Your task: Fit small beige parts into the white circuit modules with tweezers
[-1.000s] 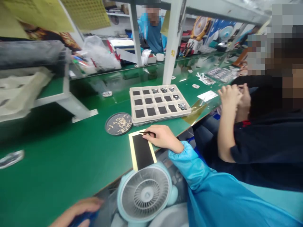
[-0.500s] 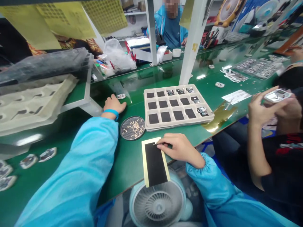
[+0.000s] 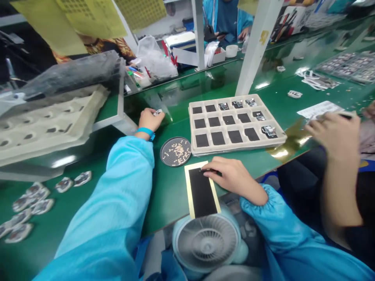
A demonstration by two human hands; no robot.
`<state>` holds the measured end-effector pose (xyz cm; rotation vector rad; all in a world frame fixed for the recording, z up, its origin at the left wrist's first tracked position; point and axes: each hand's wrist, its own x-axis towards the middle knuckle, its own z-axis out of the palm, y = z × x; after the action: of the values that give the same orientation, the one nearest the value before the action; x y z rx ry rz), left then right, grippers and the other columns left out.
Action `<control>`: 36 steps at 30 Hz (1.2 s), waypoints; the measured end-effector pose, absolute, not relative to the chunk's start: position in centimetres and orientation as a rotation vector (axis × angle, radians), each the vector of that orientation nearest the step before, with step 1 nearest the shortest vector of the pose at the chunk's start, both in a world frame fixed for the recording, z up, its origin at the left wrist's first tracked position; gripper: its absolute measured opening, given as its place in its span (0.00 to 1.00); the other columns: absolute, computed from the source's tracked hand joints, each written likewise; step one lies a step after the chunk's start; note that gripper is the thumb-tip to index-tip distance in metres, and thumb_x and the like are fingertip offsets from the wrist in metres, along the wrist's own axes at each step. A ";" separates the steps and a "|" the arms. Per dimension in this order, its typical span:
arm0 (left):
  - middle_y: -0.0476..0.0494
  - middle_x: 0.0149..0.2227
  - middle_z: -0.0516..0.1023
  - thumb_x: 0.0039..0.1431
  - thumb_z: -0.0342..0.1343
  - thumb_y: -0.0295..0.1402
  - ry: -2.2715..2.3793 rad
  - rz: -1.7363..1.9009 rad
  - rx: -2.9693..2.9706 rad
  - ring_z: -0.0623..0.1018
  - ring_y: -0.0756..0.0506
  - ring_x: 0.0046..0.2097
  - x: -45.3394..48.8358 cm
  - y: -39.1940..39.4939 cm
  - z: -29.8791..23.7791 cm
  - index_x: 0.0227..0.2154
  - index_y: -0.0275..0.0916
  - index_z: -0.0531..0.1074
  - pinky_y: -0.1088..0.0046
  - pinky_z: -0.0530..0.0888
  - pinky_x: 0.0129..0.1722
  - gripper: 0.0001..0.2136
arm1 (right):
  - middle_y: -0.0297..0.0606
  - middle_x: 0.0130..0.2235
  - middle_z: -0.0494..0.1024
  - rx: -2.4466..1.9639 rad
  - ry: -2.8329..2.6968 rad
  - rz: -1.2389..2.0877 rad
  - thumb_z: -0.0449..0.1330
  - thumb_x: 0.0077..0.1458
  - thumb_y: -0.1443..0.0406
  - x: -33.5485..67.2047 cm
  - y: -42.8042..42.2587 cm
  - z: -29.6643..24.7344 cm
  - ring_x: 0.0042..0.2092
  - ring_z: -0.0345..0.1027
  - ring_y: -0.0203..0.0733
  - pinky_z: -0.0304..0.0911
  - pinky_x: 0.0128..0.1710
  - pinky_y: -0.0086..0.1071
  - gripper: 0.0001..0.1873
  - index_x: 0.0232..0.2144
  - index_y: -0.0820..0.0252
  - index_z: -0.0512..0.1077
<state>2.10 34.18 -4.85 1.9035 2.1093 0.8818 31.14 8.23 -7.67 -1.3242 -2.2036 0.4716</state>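
At the far left of the bench, my left hand (image 3: pixel 150 120) closes its fingers and thumb on a small white device housing (image 3: pixel 157 112), mostly hidden by the hand. My right hand (image 3: pixel 234 175) pinches slim dark tweezers (image 3: pixel 210 170), whose tips lie over the top of a black pad (image 3: pixel 202 193) with a pale yellow border. Between the hands is a round dark mesh dish (image 3: pixel 165 154) of tiny tan pieces. Behind the pad stands a beige compartment tray (image 3: pixel 231 150); several of its black-lined pockets hold small metallic assemblies (image 3: pixel 268 131).
Several white housings (image 3: pixel 42 207) lie at left, below a raised shelf (image 3: pixel 117 121) bearing a beige moulded tray (image 3: pixel 83 130). A white post (image 3: pixel 253 58) rises behind the compartment tray. A fan (image 3: pixel 206 244) sits under the bench edge. A co-worker's hand (image 3: pixel 336 130) is at right.
My left hand has gone from beside the white housing to gripping it. My right hand stays at the pad's top with the tweezers. The whole view has shifted, and the co-worker's hands have moved.
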 end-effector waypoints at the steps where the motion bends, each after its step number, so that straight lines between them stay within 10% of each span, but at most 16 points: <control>1: 0.40 0.38 0.75 0.53 0.62 0.39 2.026 0.981 1.893 0.76 0.40 0.43 2.5 32.7 -4.5 0.40 0.37 0.73 0.63 0.74 0.48 0.15 | 0.33 0.43 0.80 -1.339 -2.215 0.446 0.60 0.69 0.58 30.9 8.3 -7.5 0.42 0.75 0.39 0.58 0.37 0.30 0.10 0.49 0.47 0.78; 11: 0.47 0.42 0.70 0.40 0.68 0.29 1.165 1.259 1.456 0.76 0.51 0.34 4.1 15.6 -3.9 0.47 0.41 0.72 0.73 0.73 0.34 0.26 | 0.34 0.43 0.77 -1.361 -2.324 0.400 0.59 0.69 0.62 28.3 8.7 -6.5 0.41 0.74 0.39 0.61 0.38 0.32 0.15 0.54 0.41 0.77; 22: 0.44 0.43 0.78 0.35 0.66 0.25 1.066 1.116 0.851 0.76 0.50 0.34 2.5 13.7 -2.8 0.44 0.40 0.70 0.77 0.63 0.27 0.27 | 0.34 0.40 0.78 -1.407 -2.256 0.313 0.58 0.69 0.60 26.7 8.4 -7.3 0.40 0.73 0.39 0.58 0.36 0.32 0.13 0.51 0.46 0.78; 28: 0.51 0.27 0.67 0.47 0.67 0.42 1.379 1.068 1.293 0.69 0.49 0.28 1.7 13.9 -3.5 0.43 0.41 0.70 0.73 0.60 0.26 0.21 | 0.35 0.38 0.77 -1.378 -2.235 0.306 0.61 0.68 0.55 26.7 8.3 -7.3 0.39 0.73 0.39 0.57 0.34 0.31 0.13 0.50 0.48 0.79; 36: 0.28 0.63 0.70 0.39 0.69 0.63 1.807 0.492 2.092 0.73 0.24 0.61 1.5 14.1 -5.3 0.65 0.42 0.62 0.52 0.72 0.52 0.52 | 0.34 0.39 0.78 -1.350 -2.238 0.288 0.61 0.68 0.55 26.8 8.3 -7.4 0.39 0.73 0.38 0.57 0.35 0.31 0.13 0.50 0.49 0.79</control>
<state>1.46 14.09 -5.26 2.0923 1.8073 0.4920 26.81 8.28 -7.45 -1.3497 -2.2383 0.2882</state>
